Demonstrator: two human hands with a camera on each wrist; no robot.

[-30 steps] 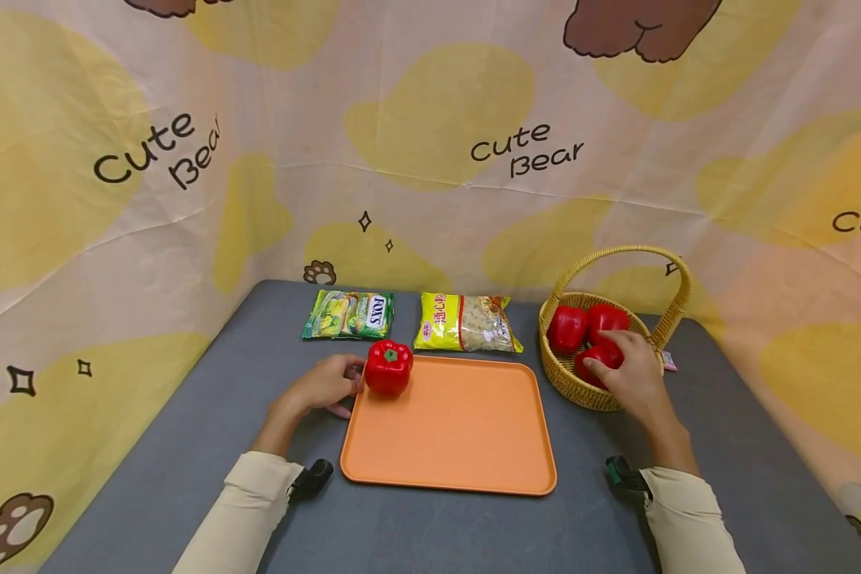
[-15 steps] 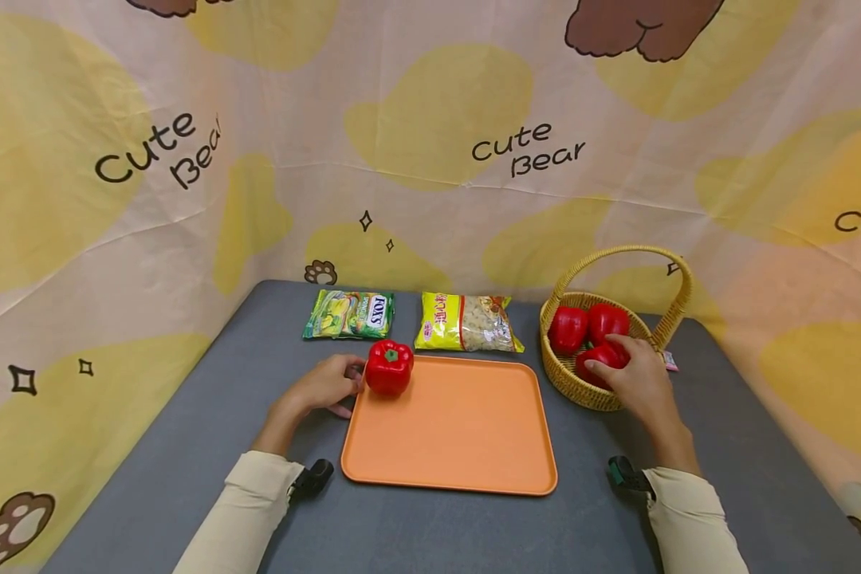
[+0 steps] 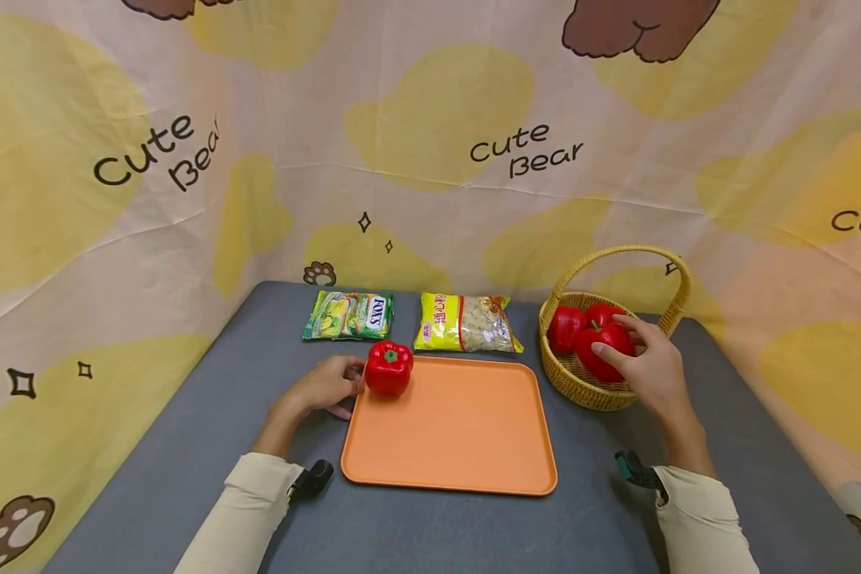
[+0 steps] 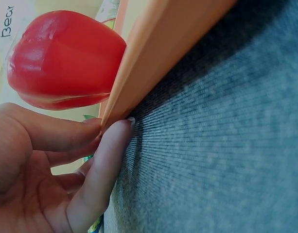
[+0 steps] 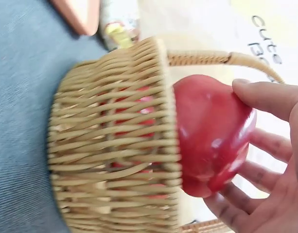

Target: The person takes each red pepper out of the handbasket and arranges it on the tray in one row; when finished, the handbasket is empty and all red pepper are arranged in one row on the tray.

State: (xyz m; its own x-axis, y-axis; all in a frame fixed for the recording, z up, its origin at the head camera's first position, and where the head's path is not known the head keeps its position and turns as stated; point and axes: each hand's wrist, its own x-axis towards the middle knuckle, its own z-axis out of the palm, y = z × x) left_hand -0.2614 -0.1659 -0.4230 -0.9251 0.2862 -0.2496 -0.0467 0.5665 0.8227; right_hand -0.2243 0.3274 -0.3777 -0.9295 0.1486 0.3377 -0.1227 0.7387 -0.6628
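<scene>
Over the wicker basket [image 3: 581,391], my right hand [image 3: 653,363] grips a red bell pepper [image 3: 603,355], thumb on one side and fingers on the other. The right wrist view shows this pepper [image 5: 207,131] above the basket's rim [image 5: 166,111]. Two more red peppers [image 3: 567,328] lie in the basket behind it. My left hand [image 3: 324,384] is at the left edge of the orange tray [image 3: 452,430]; in the left wrist view, thumb and fingers pinch the tray's rim [image 4: 139,73]. Another red pepper [image 3: 388,368] stands at the tray's back left corner.
Behind the tray lie a green FOX'S packet [image 3: 349,315] and a yellow and clear bag [image 3: 469,323]. The basket's tall handle [image 3: 627,249] arches over it. A small pink packet [image 3: 669,361] is partly visible right of the basket. Patterned cloth hangs behind the table.
The gripped pepper has risen in the basket with my right hand, which moved slightly right; its stem now shows. My left hand and the pepper on the tray have stayed in place.
</scene>
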